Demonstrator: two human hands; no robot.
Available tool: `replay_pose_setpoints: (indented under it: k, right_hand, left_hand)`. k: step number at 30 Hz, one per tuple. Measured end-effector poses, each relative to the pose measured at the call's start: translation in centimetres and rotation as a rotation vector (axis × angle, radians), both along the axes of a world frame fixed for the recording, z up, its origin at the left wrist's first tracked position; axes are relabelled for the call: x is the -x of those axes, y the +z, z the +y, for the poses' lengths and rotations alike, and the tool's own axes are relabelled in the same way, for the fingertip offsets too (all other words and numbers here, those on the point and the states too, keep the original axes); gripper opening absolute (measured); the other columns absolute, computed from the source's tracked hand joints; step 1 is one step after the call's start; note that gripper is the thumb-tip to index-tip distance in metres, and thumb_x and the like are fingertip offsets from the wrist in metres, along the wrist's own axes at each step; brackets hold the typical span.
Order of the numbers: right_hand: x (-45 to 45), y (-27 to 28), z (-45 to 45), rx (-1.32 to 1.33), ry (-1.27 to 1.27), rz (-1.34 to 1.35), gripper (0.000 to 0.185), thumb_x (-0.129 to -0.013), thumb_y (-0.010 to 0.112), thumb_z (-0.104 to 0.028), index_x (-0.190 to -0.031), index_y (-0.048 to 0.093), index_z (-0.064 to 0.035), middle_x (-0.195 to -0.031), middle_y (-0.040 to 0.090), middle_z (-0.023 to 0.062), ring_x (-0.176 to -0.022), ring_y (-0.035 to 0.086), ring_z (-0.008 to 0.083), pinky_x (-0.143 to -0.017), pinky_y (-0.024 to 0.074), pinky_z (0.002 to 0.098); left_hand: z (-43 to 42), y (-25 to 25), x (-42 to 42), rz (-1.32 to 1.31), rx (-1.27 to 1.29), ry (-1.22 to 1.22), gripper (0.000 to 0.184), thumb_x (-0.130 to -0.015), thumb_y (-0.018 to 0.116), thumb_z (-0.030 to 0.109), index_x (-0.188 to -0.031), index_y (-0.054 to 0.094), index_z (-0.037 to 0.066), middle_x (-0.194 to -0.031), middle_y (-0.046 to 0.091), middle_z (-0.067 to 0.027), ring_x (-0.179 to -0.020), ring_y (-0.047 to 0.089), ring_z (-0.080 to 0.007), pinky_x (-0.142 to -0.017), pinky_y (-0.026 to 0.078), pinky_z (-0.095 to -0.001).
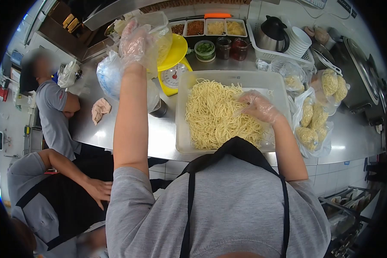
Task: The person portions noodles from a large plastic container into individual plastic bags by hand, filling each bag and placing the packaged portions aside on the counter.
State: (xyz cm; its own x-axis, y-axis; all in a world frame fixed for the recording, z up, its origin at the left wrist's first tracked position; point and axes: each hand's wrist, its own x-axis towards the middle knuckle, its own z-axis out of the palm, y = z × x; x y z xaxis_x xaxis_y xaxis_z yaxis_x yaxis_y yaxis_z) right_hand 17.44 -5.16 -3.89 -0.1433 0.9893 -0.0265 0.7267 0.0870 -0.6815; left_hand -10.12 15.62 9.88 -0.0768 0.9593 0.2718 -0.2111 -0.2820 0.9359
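My left hand [135, 42], in a clear plastic glove, grips a clear plastic bag [160, 26] with some noodles inside. The bag is beside and partly over the yellow pan [176, 50] of a yellow dial scale [173, 76]. My right hand [259, 106], also gloved, has its fingers curled into the right side of a heap of pale yellow noodles [219, 114]. Its fingertips are partly hidden among the strands. The noodles lie in a wide translucent plastic tub [233, 76] on the steel counter.
Behind the tub stand trays of toppings [215, 28] and several jars [223, 48]. Bagged noodle portions [316, 116] lie right of it, near a white basket [262, 45] with bowls and a jug. A pink cloth [100, 110] rests at left. Two co-workers [56, 103] stand at left.
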Motion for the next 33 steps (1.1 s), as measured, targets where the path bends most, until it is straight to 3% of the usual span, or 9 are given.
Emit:
replay_pose_setpoints:
  k: [2, 9, 15, 17, 21, 24, 27, 30, 33]
  right_hand:
    - [0.1, 0.7, 0.0, 0.174, -0.018, 0.013, 0.050, -0.075, 0.068, -0.025, -0.122, 0.056, -0.0149, -0.121, 0.051, 0.0133, -0.116, 0.045, 0.0274, -0.100, 0.0350, 0.0335]
    - [0.7, 2.0, -0.1, 0.137, -0.064, 0.050, 0.043, -0.079, 0.064, -0.035, -0.115, 0.060, -0.0128, -0.119, 0.053, 0.0117, -0.113, 0.048, 0.0273, -0.098, 0.0369, 0.0332]
    - [-1.2, 0.8, 5.9, -0.033, -0.124, -0.098, 0.041, -0.086, 0.053, -0.041, -0.105, 0.063, -0.0055, -0.108, 0.059, 0.0180, -0.103, 0.054, 0.0323, -0.091, 0.0415, 0.0351]
    - [-1.5, -1.0, 8.4, 0.228, -0.093, -0.161, 0.035, -0.083, 0.059, -0.034, -0.100, 0.062, -0.0048, -0.094, 0.063, 0.0160, -0.084, 0.058, 0.0310, -0.076, 0.0452, 0.0366]
    - [1.2, -3.7, 7.8, 0.119, 0.015, -0.222, 0.037, -0.082, 0.059, -0.037, -0.098, 0.062, -0.0037, -0.093, 0.064, 0.0176, -0.081, 0.059, 0.0316, -0.074, 0.0451, 0.0372]
    - [1.3, -3.2, 8.3, 0.211, 0.097, -0.340, 0.036, -0.080, 0.062, -0.035, -0.097, 0.062, -0.0040, -0.088, 0.064, 0.0168, -0.080, 0.059, 0.0320, -0.074, 0.0456, 0.0376]
    - [-0.2, 3.2, 7.4, 0.279, -0.001, -0.282, 0.048, -0.078, 0.062, -0.043, -0.109, 0.060, -0.0052, -0.103, 0.061, 0.0191, -0.096, 0.058, 0.0332, -0.086, 0.0445, 0.0382]
    - [-2.2, 4.0, 6.2, 0.109, 0.000, -0.095, 0.029, -0.078, 0.068, -0.030, -0.092, 0.062, -0.0059, -0.087, 0.063, 0.0151, -0.084, 0.060, 0.0315, -0.075, 0.0465, 0.0379]
    - [0.2, 3.5, 5.0, -0.470, 0.127, -0.350, 0.029, -0.076, 0.070, -0.029, -0.093, 0.062, -0.0076, -0.092, 0.063, 0.0138, -0.084, 0.060, 0.0305, -0.075, 0.0466, 0.0373]
  left_hand:
    - [0.0, -0.4, -0.1, 0.015, -0.040, 0.007, 0.063, -0.073, 0.064, 0.009, -0.130, 0.040, 0.002, -0.105, 0.058, -0.0130, -0.064, 0.054, -0.0134, -0.056, 0.046, -0.0255]
    - [-1.5, 0.3, -0.4, 0.212, 0.018, 0.086, 0.065, -0.071, 0.072, 0.021, -0.128, 0.043, 0.006, -0.075, 0.058, -0.0047, -0.063, 0.053, -0.0117, -0.056, 0.044, -0.0252]
    - [-0.5, -0.5, -0.2, 0.204, -0.087, 0.075, 0.065, -0.071, 0.073, 0.027, -0.126, 0.045, 0.007, -0.087, 0.058, -0.0070, -0.070, 0.053, -0.0121, -0.063, 0.043, -0.0249]
    - [-0.2, -0.5, -0.4, 0.217, -0.086, 0.077, 0.065, -0.072, 0.072, 0.027, -0.127, 0.045, 0.007, -0.097, 0.056, -0.0096, -0.079, 0.053, -0.0146, -0.069, 0.044, -0.0272]
    - [-0.5, -0.3, -0.7, 0.189, -0.061, 0.034, 0.060, -0.075, 0.070, 0.022, -0.128, 0.044, 0.009, -0.106, 0.053, -0.0061, -0.065, 0.048, -0.0104, -0.059, 0.042, -0.0245]
    - [0.2, -1.4, 0.2, 0.324, -0.265, 0.132, 0.064, -0.073, 0.071, 0.029, -0.126, 0.046, 0.005, -0.118, 0.049, -0.0171, -0.108, 0.049, -0.0255, -0.092, 0.039, -0.0341]
    - [-0.7, -0.7, 0.3, 0.523, -0.412, 0.277, 0.064, -0.073, 0.072, 0.031, -0.126, 0.047, 0.006, -0.124, 0.045, -0.0197, -0.115, 0.045, -0.0284, -0.097, 0.035, -0.0356]
    - [-1.1, -0.3, 0.1, 0.533, -0.353, 0.208, 0.063, -0.074, 0.070, 0.033, -0.127, 0.047, 0.008, -0.129, 0.042, -0.0204, -0.117, 0.044, -0.0295, -0.098, 0.034, -0.0365]
    - [-0.9, -0.5, -0.5, 0.485, -0.256, 0.099, 0.063, -0.074, 0.069, 0.034, -0.128, 0.048, 0.009, -0.129, 0.043, -0.0204, -0.119, 0.043, -0.0300, -0.099, 0.034, -0.0369]
